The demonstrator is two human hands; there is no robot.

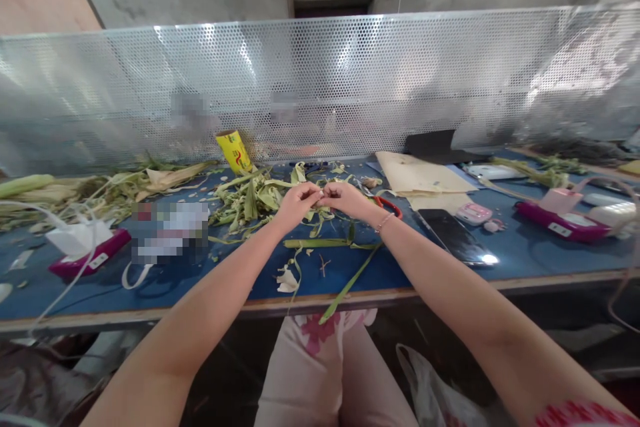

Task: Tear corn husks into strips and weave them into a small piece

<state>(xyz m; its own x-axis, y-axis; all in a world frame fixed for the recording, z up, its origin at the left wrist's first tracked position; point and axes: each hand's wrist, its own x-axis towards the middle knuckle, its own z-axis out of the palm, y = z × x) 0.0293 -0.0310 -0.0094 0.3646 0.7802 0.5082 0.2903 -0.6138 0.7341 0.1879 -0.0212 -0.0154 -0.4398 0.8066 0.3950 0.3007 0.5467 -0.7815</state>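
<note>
My left hand [296,200] and my right hand [347,198] meet over the middle of the blue table. Their thumbs and fingers are pinched together on a tiny whitish piece, too small to name. A heap of green and pale husk strips and leaves [250,200] lies left of my left hand. Beside my right wrist is a red-orange loop [390,205], like a scissors handle, partly hidden by my arm. A green stalk [317,243] lies below my hands. A long leaf [347,287] and a white, petal-like scrap [287,279] are closer to the front edge.
A yellow tube-shaped container [234,151] leans at the back. To the right are brown paper [420,173], a black phone [455,237] and a purple power strip [560,221]; another purple strip [90,260] with cables is left. A perforated metal screen [325,80] closes the back.
</note>
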